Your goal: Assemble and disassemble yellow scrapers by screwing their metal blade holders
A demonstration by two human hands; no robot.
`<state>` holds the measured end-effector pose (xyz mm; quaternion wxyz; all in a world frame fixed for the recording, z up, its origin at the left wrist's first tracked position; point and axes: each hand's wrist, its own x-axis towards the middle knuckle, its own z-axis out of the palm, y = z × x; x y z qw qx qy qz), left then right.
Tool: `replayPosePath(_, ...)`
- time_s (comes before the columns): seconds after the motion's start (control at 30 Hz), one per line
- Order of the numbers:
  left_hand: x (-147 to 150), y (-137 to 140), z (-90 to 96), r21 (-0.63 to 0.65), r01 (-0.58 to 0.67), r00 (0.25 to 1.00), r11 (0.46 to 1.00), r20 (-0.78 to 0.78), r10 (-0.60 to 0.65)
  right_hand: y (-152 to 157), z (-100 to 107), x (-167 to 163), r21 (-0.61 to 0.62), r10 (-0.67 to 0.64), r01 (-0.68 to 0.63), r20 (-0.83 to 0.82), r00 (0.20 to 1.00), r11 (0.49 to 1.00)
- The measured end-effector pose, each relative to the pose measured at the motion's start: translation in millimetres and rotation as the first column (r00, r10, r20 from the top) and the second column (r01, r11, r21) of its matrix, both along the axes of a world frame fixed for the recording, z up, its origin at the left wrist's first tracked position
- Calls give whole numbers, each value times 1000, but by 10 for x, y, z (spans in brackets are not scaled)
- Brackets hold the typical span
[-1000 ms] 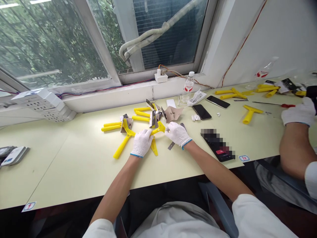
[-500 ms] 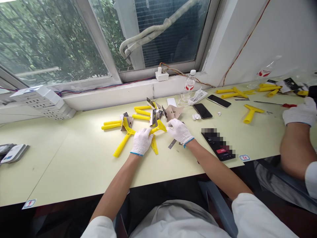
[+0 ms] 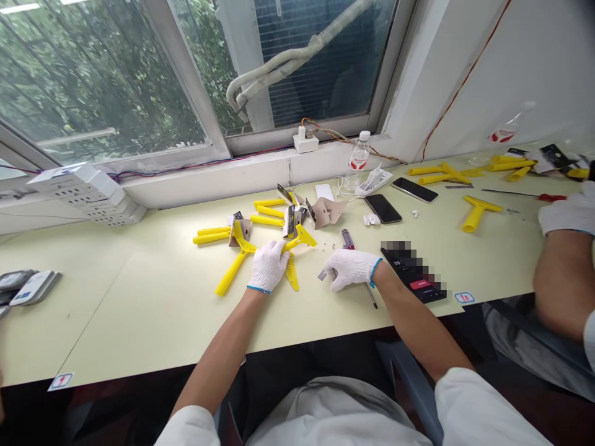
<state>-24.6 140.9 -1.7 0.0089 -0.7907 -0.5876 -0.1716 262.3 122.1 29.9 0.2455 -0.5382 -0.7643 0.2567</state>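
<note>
My left hand (image 3: pixel 268 266), in a white glove, is closed round a yellow scraper (image 3: pixel 304 236) whose head points to the right. Below that head a flat yellow piece (image 3: pixel 292 274) lies on the table. My right hand (image 3: pixel 351 269), also gloved, is low over the table with bent fingers pinching a small grey metal blade (image 3: pixel 321 275), partly covered by the fingertips. A screwdriver (image 3: pixel 348 240) passes beneath this hand, its shaft showing on the near side. Several tiny screws (image 3: pixel 333 246) lie between the scraper head and the screwdriver. Another yellow scraper (image 3: pixel 231 271) lies left of my left hand.
Behind my hands are more yellow scrapers (image 3: pixel 211 235) and brown card packaging (image 3: pixel 329 212). Phones (image 3: pixel 383 209), earbuds (image 3: pixel 370 219) and a bottle (image 3: pixel 358 162) stand or lie to the right. A co-worker's gloved hand (image 3: pixel 568 214) is at far right. White boxes (image 3: pixel 93 195) are stacked at left.
My right hand has moved from beside the scraper head down and right, onto the blade. The screwdriver and screws it hid now show. My left hand keeps its hold.
</note>
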Motion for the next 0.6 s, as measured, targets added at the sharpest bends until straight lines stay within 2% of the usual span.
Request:
replayPosePath(0.07,1,-2,8,2,3,1000,1000,6,-3,22,39,-4,-166,243,-216,164,956,962)
replayPosePath(0.17,-1,-7,12,8,9,1000,1000,15,-9,61,93,-26,-300,426,-339,306,851,892)
replayPosePath(0.3,0,-8,4,15,21,999,1000,26,-21,110,114,-42,-289,412,-321,353,840,902)
replayPosePath(0.47,-1,-3,-1,14,37,999,999,31,-37,139,181,36,-193,352,-300,362,863,934)
replayPosePath(0.53,-6,-3,-2,13,30,999,999,31,-30,116,247,97,-230,396,-339,288,872,912)
replayPosePath(0.6,-13,-4,-8,17,27,999,999,33,-27,67,317,142,-351,463,-380,196,864,856)
